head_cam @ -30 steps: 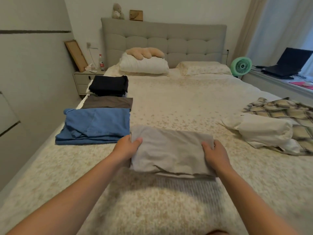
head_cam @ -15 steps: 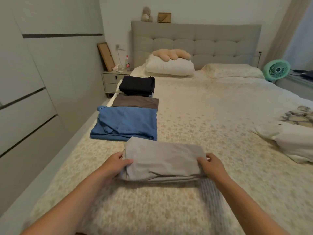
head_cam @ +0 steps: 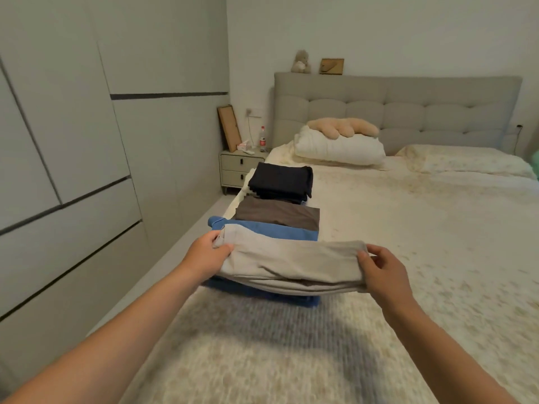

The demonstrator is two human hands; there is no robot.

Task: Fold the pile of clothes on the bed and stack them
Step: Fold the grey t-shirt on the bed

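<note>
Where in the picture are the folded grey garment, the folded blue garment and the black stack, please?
folded grey garment (head_cam: 291,262): head view, middle of its top face.
folded blue garment (head_cam: 280,230): head view, strip showing beyond the grey one.
black stack (head_cam: 281,179): head view, top piece's centre.

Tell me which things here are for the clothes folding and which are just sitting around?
For the folding:
- grey folded garment, held by the left hand and right hand
- blue folded garment under it
- brown folded garment
- black folded stack

Just sitting around:
- white pillow
- plush toy on the pillow
- nightstand
- bottle
- teddy bear on the headboard
</note>
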